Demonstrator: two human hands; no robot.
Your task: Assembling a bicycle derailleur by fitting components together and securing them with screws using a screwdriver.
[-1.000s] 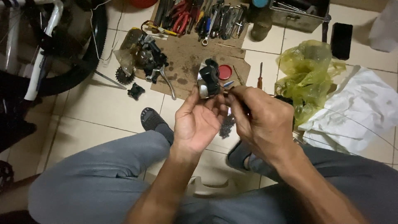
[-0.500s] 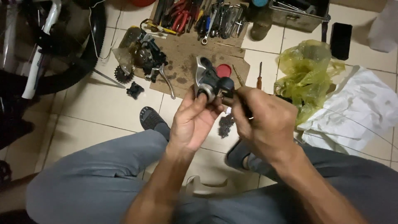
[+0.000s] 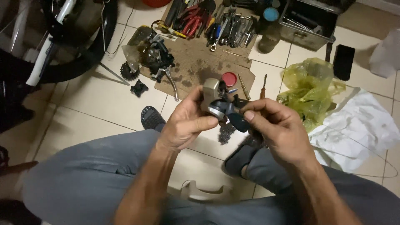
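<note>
View from above of a seated person in grey trousers, both bare hands raised over the lap and meeting around a small bicycle shifter unit (image 3: 216, 102), a silver-grey and black mechanical part held in the air just above the knees. The left hand (image 3: 185, 125) cups the part from the left, its fingers curled around the silver body and its thumb (image 3: 204, 122) pressed along the lower edge. The right hand (image 3: 277, 129) closes in from the right, its thumb and forefinger pinched together on a dark lever (image 3: 238, 121) that sticks out of the part's lower right side; the other fingers are folded loosely behind. Whether that hand also holds a small tool cannot be told.

On the tiled floor beyond the hands lies a sheet of brown cardboard (image 3: 196, 62) with a red round cap (image 3: 229, 78), a screwdriver (image 3: 263, 86) and a heap of dark bicycle parts (image 3: 154, 54) on or near it. A row of pliers and wrenches (image 3: 208, 21) lies at the far edge, beside a metal toolbox (image 3: 308, 23). A yellow plastic bag (image 3: 310, 89) and a white cloth (image 3: 358, 129) are to the right, a bicycle wheel (image 3: 83, 54) to the far left
</note>
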